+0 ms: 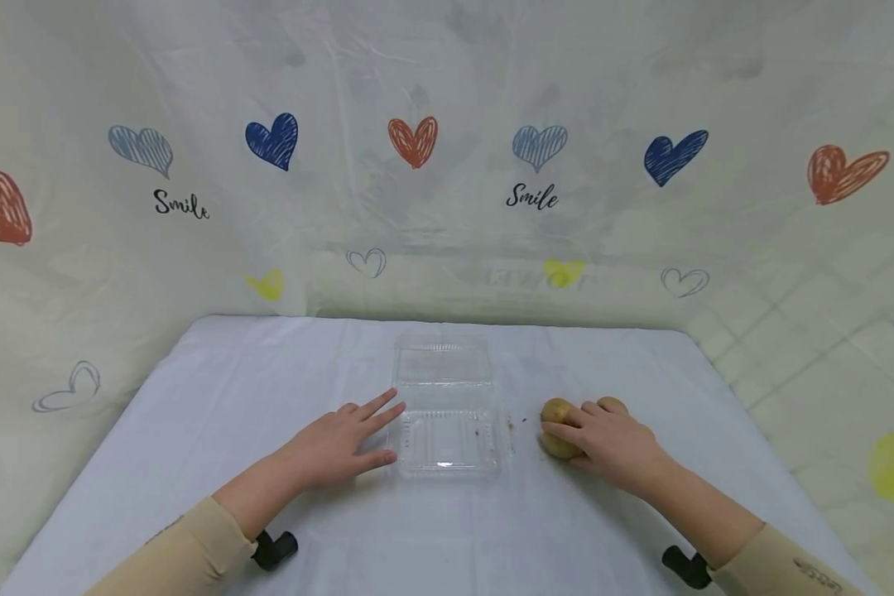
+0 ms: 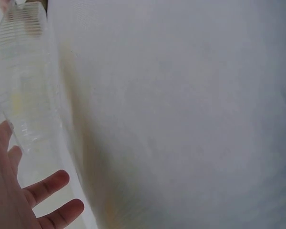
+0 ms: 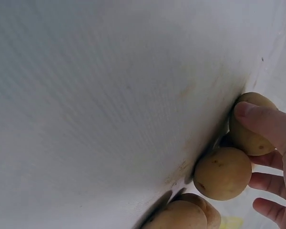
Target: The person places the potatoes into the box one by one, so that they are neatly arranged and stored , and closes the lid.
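A clear plastic clamshell container (image 1: 447,443) stands with its lid (image 1: 444,362) folded back, some small dark specks in its base. My left hand (image 1: 335,447) is spread beside it, straight fingertips right at its left edge. In the left wrist view the fingers (image 2: 50,186) point toward the container wall (image 2: 24,81). To the right of the container, my right hand (image 1: 618,443) grips a potato (image 1: 560,445), thumb on the near side and fingers behind. The right wrist view shows this potato (image 3: 250,136) low at the cloth, another potato (image 3: 223,174) beside it, and more potatoes (image 3: 178,217) below.
A white cloth (image 1: 447,530) covers the table. Crumbs of dirt (image 1: 511,430) lie between the container and the potatoes. Behind the table hangs a pale curtain (image 1: 447,66) with printed hearts. Black wrist mounts (image 1: 276,550) sit under both sleeves.
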The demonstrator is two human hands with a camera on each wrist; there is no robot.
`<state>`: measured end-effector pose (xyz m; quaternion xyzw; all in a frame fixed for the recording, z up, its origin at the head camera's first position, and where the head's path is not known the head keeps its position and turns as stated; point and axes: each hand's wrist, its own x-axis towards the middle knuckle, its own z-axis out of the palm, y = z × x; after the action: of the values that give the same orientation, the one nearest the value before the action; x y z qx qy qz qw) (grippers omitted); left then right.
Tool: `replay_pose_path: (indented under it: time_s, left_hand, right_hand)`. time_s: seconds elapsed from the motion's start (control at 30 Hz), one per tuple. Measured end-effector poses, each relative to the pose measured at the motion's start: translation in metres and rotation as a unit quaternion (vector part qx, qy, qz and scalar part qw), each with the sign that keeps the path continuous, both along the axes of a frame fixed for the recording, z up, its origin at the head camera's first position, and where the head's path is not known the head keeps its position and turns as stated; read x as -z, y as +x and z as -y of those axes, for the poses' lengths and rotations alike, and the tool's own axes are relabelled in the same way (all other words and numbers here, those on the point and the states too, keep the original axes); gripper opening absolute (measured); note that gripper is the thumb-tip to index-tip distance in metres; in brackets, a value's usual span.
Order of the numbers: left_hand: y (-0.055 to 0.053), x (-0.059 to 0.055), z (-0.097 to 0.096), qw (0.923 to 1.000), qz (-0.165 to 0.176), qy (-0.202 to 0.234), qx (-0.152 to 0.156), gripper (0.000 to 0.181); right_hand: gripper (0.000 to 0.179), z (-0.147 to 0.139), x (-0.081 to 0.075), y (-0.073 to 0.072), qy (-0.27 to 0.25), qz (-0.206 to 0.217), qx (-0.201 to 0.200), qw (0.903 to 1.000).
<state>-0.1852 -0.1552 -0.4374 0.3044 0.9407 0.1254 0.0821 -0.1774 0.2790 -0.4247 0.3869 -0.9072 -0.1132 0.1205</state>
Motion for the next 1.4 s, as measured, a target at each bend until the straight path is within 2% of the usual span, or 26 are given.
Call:
replay_pose_path:
  time_s: [0.23,0.47,0.93,1.2,1.4]
  left_hand:
    - [0.000,0.002,0.002,1.0000,0.004,-0.005,-0.004,0.076]
    - [-0.001,0.003,0.003,1.0000,-0.001,-0.006,-0.001,0.076]
    - [0.002,0.001,0.003,1.0000,0.001,-0.004,-0.005,0.076]
    - [0.000,0.000,0.002,1.0000,-0.003,-0.006,-0.003,0.077]
    - [0.001,0.001,0.002,1.0000,-0.005,-0.008,0.002,0.078]
  right_hand:
    - [0.060,0.001,0.001,-0.002,-0.010,0.002,-0.007,0.9999]
    - [0.057,0.006,-0.010,0.000,-0.063,0.029,0.008,0.9976]
    - [0.048,0.011,-0.017,-0.004,-0.098,0.063,0.002,0.9932]
    - [0.048,0.025,-0.029,-0.010,-0.147,0.142,0.049,0.9777]
    - [0.050,0.044,-0.040,-0.016,-0.156,0.198,0.085,0.9639]
